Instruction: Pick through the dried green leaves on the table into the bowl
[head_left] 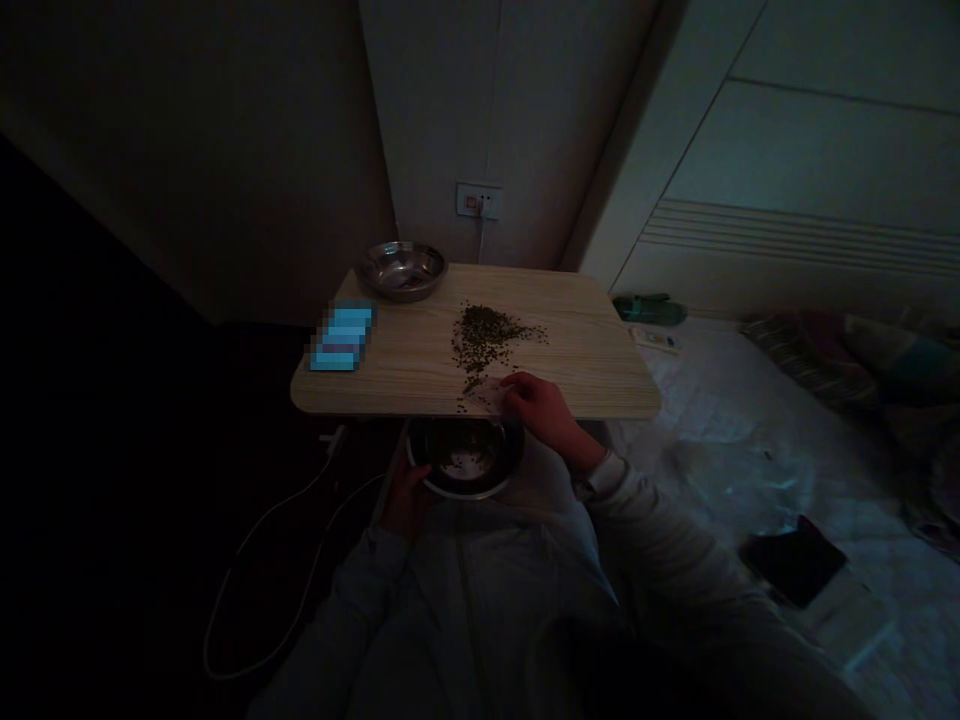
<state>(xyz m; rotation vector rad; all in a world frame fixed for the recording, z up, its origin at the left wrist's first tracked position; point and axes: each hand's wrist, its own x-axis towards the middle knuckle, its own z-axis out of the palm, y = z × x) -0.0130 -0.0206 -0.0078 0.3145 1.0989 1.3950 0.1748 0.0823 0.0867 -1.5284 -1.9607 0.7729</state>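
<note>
A pile of small dark grains (486, 336) lies in the middle of a small wooden table (585, 340). My right hand (541, 408) rests at the table's near edge, fingers curled against a small pale card or scraper (487, 394) beside some stray grains. My left hand (405, 498) grips the rim of a steel bowl (465, 458) held just under the table's front edge; a few grains lie inside it. The room is dim.
A second steel bowl (400, 270) stands at the table's far left corner, and a blurred blue object (341, 338) lies near the left edge. A wall socket (478, 201) with a cable is behind. A bed with a dark phone (793, 562) lies to the right.
</note>
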